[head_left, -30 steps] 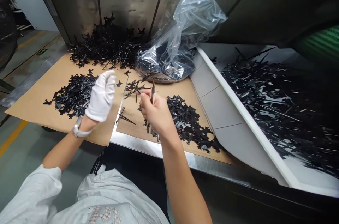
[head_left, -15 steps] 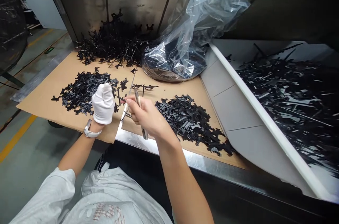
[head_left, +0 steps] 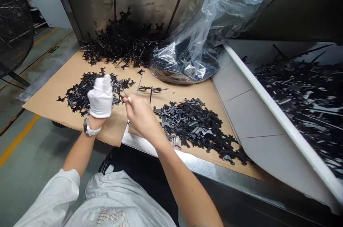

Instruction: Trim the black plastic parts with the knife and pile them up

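Observation:
My left hand (head_left: 100, 97), in a white glove, is closed, and a black plastic part (head_left: 119, 95) juts from its right side. The fingers hide most of that part. Close beside it, my bare right hand (head_left: 140, 114) is wrapped round a slim, pen-shaped metal tool (head_left: 125, 94). Only its thin front end shows, pointing up and left near the part; the handle is hidden by the hand. Behind my left hand lies a pile of small black plastic parts (head_left: 79, 93). To the right of my right hand is a second pile of similar parts (head_left: 193, 123).
Cardboard (head_left: 50, 87) covers the metal-edged table. A thin black sprue (head_left: 151, 90) lies beyond my right hand. Farther back are a heap of black pieces (head_left: 120, 41) and a clear plastic bag (head_left: 187, 60). At right, a white bin (head_left: 257, 94) holds many black pieces.
My right hand has turned over, so the tool's handle is no longer visible. My left hand has shifted slightly left and up. The view has swung a little, moving the background rightward.

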Available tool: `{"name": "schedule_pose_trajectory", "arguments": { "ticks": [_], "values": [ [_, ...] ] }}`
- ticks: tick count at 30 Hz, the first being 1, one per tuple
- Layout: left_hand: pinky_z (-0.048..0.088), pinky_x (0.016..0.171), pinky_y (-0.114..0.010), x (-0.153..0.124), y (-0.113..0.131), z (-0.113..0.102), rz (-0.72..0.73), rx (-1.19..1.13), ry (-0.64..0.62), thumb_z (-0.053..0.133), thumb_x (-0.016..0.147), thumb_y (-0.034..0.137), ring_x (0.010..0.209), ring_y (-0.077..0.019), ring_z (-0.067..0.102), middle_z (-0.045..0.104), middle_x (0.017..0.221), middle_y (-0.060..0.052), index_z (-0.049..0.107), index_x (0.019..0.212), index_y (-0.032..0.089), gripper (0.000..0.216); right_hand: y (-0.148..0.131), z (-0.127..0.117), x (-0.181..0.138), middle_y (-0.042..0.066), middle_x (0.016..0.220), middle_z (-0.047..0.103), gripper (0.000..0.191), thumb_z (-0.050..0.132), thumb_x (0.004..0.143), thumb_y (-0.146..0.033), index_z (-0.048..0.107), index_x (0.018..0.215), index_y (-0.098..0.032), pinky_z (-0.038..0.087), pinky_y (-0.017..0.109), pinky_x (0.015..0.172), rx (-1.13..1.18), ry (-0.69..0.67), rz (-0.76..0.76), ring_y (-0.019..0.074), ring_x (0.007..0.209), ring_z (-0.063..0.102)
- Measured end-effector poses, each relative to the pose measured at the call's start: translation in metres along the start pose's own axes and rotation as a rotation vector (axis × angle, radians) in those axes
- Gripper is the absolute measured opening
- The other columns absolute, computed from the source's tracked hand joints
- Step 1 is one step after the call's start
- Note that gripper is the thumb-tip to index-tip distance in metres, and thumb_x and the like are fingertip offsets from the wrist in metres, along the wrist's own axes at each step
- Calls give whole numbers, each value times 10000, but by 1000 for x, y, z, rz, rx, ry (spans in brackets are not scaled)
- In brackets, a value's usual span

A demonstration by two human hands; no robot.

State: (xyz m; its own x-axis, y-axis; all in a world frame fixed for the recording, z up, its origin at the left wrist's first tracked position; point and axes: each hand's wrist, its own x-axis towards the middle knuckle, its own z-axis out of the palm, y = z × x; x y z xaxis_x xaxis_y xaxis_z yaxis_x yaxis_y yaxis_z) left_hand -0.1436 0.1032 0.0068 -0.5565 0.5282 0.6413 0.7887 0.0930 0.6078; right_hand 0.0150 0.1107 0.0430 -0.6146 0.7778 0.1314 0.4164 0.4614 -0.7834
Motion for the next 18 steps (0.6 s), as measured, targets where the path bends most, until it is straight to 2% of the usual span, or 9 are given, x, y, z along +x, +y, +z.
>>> {"name": "schedule_pose_trajectory", "arguments": {
  "ticks": [2,4,7,10,12,13,15,17,18],
  "values": [
    [393,641,-311,14,-6,-2,-82,135,88,289,1024,493,730,-182,654,695,863,-107,640,1054,170,478,0,4,1,-13,655,507,228,376,978,-195,469,771,-201,274,262,612,50,11,43,136,614,436],
    [383,647,-316,28,-11,-8,-109,283,43,243,1037,458,724,-194,650,693,840,-103,644,1071,167,497,2,3,1,-18,641,496,240,373,994,-234,496,792,-194,288,254,609,78,5,86,135,599,434],
    [403,698,-339,45,-17,-16,-15,483,-231,271,1023,469,808,-252,672,713,889,-127,664,1033,171,493,7,-5,-1,-31,611,458,221,423,978,-226,491,770,-198,274,250,601,9,-9,64,131,579,409],
    [436,772,-399,57,-26,-22,81,672,-517,298,992,501,928,-339,663,712,962,-178,698,904,158,533,9,-14,-6,-39,587,432,241,460,952,-178,433,714,-211,244,252,588,-99,2,3,121,553,347],
    [447,818,-449,63,-31,-25,113,760,-606,347,958,536,1010,-392,626,687,1035,-207,710,853,152,539,9,-18,-8,-43,573,409,258,471,939,-157,417,693,-213,229,255,575,-166,1,9,118,536,298],
    [449,840,-468,65,-32,-27,111,772,-603,386,936,553,1040,-404,608,670,1078,-212,714,871,153,521,8,-19,-9,-42,571,407,256,472,937,-153,426,691,-211,224,256,570,-198,-9,19,119,532,289],
    [447,890,-465,67,-29,-31,85,704,-510,445,913,551,1076,-381,589,641,1157,-205,702,979,161,471,5,-20,-11,-28,587,452,226,468,937,-151,479,717,-204,220,260,566,-268,-41,37,125,541,325],
    [448,912,-404,66,-17,-35,77,532,-430,421,941,508,1042,-304,604,653,1139,-170,664,1059,167,434,2,-20,-12,7,654,559,179,453,927,-122,552,795,-193,216,270,569,-361,-82,43,142,584,421],
    [450,901,-368,64,-10,-36,94,431,-449,385,963,490,998,-265,616,672,1093,-143,652,1059,173,426,1,-20,-13,29,710,614,176,445,915,-99,581,848,-187,211,276,571,-413,-102,35,153,620,475]
  ]
}}
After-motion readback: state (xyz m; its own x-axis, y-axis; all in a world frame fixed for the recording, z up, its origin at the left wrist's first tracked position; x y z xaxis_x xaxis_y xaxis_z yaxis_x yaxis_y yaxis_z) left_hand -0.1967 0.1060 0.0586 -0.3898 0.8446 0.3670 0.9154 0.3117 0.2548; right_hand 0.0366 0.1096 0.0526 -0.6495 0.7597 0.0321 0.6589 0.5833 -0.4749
